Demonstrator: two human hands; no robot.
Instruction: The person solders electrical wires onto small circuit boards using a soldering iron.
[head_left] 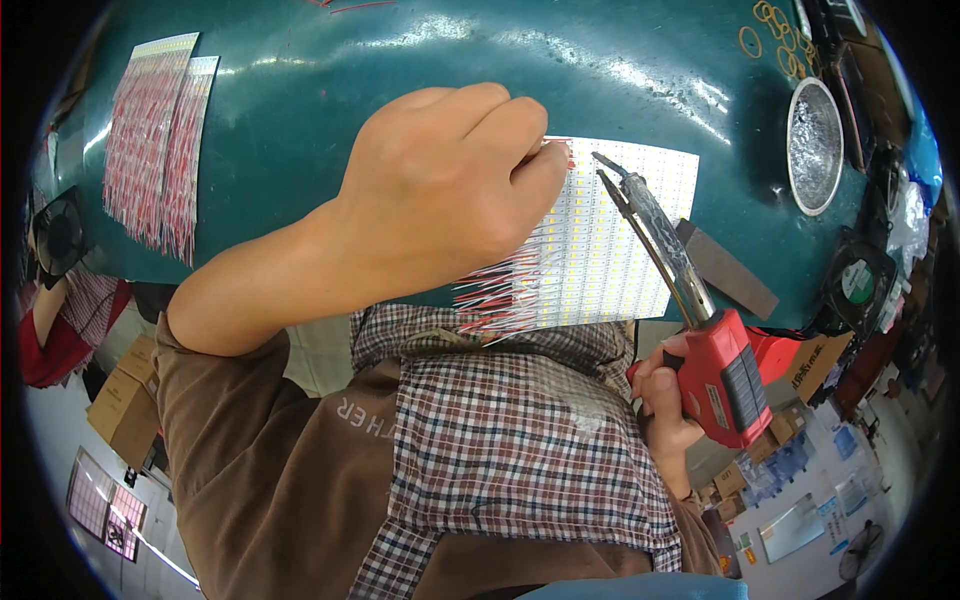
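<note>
Panel (580, 240) lies partly beneath the left hand (450, 165).

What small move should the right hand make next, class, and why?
Probably the right hand should ease the soldering gun slightly left, toward the red wire beside the left hand: its tip points just right of that wire, over the LED sheet, whose lower left edge already carries red and white wires.

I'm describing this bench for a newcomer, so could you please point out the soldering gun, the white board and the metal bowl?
Soldering gun (706, 352): head view, on its red body.
White board (606, 245): head view, on its dotted face.
Metal bowl (813, 150): head view, on its inside wall.
</note>
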